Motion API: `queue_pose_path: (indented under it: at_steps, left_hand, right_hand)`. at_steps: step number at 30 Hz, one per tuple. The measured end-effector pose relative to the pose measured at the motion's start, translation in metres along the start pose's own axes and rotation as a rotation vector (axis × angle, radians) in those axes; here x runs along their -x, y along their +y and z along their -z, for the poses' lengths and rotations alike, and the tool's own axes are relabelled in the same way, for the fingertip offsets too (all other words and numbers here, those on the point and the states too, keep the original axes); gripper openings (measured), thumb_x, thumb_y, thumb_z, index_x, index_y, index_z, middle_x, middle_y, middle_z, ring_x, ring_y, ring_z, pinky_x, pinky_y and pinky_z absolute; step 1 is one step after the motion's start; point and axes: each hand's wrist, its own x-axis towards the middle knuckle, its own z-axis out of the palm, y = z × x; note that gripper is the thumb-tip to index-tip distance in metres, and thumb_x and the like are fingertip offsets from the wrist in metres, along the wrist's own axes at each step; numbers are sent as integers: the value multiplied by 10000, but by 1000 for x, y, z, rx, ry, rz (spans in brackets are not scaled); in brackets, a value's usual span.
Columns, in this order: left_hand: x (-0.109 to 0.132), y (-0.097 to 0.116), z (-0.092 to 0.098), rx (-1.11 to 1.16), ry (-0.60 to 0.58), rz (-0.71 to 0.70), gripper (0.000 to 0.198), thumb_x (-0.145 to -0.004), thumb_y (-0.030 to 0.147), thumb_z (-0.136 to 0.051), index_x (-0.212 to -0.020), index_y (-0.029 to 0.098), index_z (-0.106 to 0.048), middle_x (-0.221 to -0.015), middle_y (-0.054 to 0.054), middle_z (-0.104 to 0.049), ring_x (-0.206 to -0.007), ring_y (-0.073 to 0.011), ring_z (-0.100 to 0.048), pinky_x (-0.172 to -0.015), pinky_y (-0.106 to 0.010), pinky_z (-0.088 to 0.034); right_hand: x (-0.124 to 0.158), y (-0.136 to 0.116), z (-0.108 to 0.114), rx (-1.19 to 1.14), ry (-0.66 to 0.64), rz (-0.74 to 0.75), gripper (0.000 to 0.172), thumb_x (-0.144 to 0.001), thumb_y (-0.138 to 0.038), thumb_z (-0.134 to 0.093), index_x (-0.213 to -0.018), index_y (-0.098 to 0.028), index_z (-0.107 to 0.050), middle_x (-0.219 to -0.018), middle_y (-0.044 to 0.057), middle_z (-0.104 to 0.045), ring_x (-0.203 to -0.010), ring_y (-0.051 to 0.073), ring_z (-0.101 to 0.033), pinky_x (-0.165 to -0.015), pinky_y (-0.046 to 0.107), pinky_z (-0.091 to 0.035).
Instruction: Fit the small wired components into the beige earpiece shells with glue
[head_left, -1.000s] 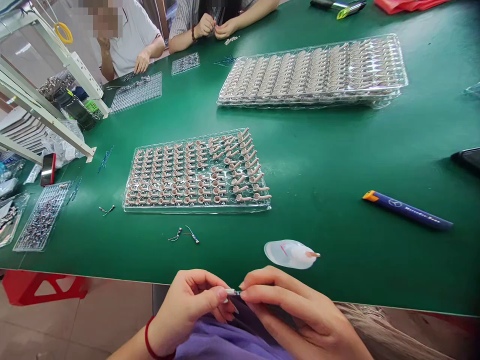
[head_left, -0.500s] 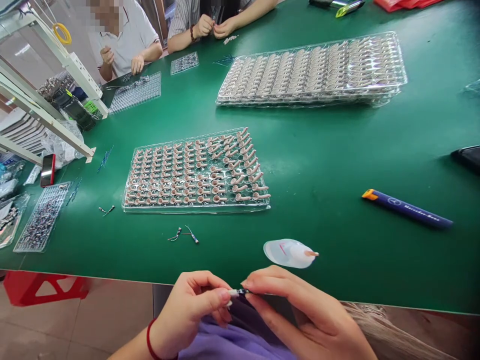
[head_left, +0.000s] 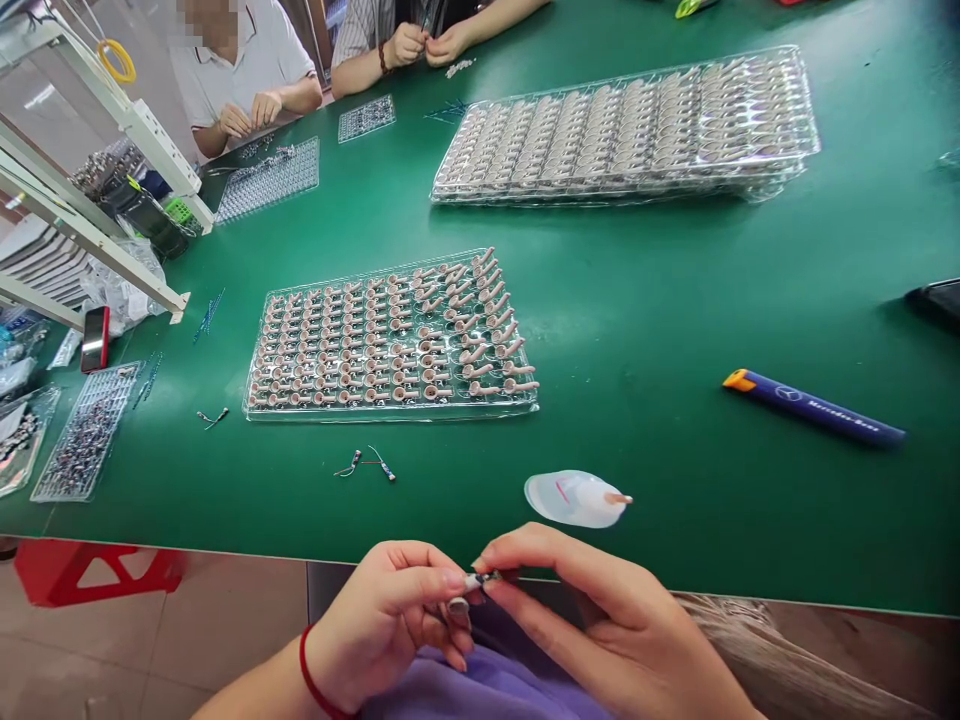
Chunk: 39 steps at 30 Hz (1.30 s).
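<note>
- Head view, looking down past the near edge of a green worktop (head_left: pixel 675 300) at 2 bare hands held low over purple cloth (head_left: pixel 465 690) in the lap.
- The left hand (head_left: pixel 390 620), with a red cord at its wrist, and the right hand (head_left: pixel 600 630) meet fingertip to fingertip. Both are pinched on 1 tiny pale and dark cylindrical part (head_left: pixel 480 578).
- The part lies between the hands with its long axis running left to right. Its pale end is in the left hand's thumb and forefinger, and its darker end is at the right hand's fingertips. Neither hand is nearer, as both touch it.
- The part is held in the air just on the near side of the worktop edge, not resting on the worktop.
- The nearest thing on the worktop is a small translucent squeeze bottle (head_left: pixel 574 498) lying on its side, nozzle pointing right, just beyond the right hand's fingertips.
- Farther out is a clear plastic tray of pink stemmed pieces (head_left: pixel 390 340). Small loose wired pieces (head_left: pixel 365 462) lie between that tray and the hands.
</note>
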Motion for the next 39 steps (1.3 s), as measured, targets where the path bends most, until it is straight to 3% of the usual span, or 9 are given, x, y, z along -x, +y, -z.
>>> queue_pose_path:
  at_steps: [4,14,20,33,39]
  left_hand:
    - [-1,-1,0,35,-18,30,298,-566,313,-834,-640,101,-637,-510,4,-573,-420,-97,-579,-380,-165,-441]
    - [-2,-4,0,58,-33,43,280,-582,297,-819,-634,94,-632,-526,-12,-602,-401,-96,-586,-368,-161,-449]
    - [-3,-4,-1,71,-35,49,283,-561,296,-824,-629,100,-631,-508,-9,-599,-393,-99,-585,-360,-159,-448]
    - [1,-3,-1,-17,6,-1,343,-536,356,-850,-613,120,-613,-498,3,-595,-406,-86,-561,-377,-163,-424]
    - [0,-3,-2,-57,6,-28,367,-533,384,-855,-608,122,-609,-474,4,-589,-402,-86,-549,-377,-165,-409]
  right_hand:
    - [-1,-3,2,-21,7,-76,85,-845,-271,-630,-819,-199,-666,-722,25,-731,-648,138,-703,-605,172,-589]
    - [-2,-3,2,-56,-27,-75,75,-853,-263,-621,-838,-208,-669,-741,21,-730,-663,137,-703,-620,177,-591]
    - [1,1,1,-167,-77,-209,136,-849,-322,-647,-864,-194,-688,-772,43,-740,-693,151,-707,-629,189,-602]
    - [6,8,8,-158,-149,-220,153,-853,-317,-646,-944,-202,-690,-837,51,-735,-734,161,-710,-652,209,-598]
    - [5,9,8,-163,-170,-204,172,-898,-325,-582,-834,-203,-686,-768,33,-697,-677,135,-667,-617,187,-557]
